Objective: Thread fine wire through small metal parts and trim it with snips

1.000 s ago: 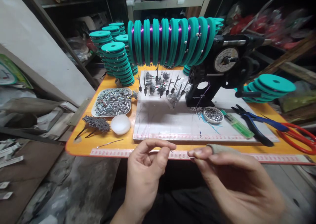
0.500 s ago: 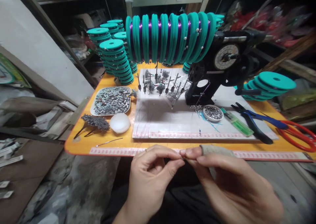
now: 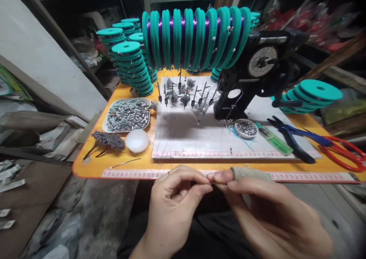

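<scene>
My left hand (image 3: 177, 205) is closed in a pinch of thumb and forefinger just off the table's front edge. Opposite it, my right hand (image 3: 263, 205) pinches too, its fingertips almost touching the left ones; a grey wrap (image 3: 251, 173) covers one of its fingers. Whatever lies between the fingertips is too small to name. Beyond the hands is a white board (image 3: 183, 139) with a ruler strip (image 3: 128, 174) along the table's edge in front of it. Teal spools (image 3: 197, 38) with purple wire hang in a row above the board, on a black winding machine (image 3: 234, 95).
At the left are a tray of metal weights (image 3: 128, 116), a white cup (image 3: 137, 141) and a dark bristly bundle (image 3: 108, 141). Toward the right lie a small dish (image 3: 246, 128), a green cutter (image 3: 274, 139), pliers (image 3: 294, 139) and red-handled scissors (image 3: 343, 152). Spools are stacked on both sides.
The view has shifted slightly, so the table and spools appear a little higher and farther left. Both hands keep nearly the same pinched pose.
</scene>
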The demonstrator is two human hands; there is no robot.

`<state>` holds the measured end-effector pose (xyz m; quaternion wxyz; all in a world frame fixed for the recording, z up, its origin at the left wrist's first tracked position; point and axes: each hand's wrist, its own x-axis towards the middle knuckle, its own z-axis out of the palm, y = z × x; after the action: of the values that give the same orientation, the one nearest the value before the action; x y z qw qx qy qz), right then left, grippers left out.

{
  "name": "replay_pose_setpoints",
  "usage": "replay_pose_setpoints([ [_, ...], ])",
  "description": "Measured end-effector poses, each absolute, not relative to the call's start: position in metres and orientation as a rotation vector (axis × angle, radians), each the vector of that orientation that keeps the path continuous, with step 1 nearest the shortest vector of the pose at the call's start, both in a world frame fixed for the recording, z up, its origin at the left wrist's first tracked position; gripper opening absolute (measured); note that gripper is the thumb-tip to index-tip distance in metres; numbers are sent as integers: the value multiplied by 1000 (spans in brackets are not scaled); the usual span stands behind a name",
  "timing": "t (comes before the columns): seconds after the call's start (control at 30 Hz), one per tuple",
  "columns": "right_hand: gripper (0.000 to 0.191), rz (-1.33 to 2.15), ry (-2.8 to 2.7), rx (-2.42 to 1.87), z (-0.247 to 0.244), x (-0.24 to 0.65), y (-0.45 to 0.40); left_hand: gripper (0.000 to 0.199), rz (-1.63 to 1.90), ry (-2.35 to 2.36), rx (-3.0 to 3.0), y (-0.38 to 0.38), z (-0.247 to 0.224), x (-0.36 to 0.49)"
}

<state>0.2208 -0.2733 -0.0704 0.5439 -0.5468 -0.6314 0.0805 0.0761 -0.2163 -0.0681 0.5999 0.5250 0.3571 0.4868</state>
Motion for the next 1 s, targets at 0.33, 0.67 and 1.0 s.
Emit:
replay_pose_setpoints([
  [0.33, 39, 214, -1483, -1290, -71, 221, -275, 14, 1128, 838, 1274, -218, -70, 76],
  [0.67, 34, 137, -1587, -1289, -67, 223, -272, 13, 1153, 858, 1382, -219, -73, 74],
  [1.0, 38, 249, -1526, -1237, -71, 222, -272, 13, 1163, 856, 1489, -218, -74, 73],
])
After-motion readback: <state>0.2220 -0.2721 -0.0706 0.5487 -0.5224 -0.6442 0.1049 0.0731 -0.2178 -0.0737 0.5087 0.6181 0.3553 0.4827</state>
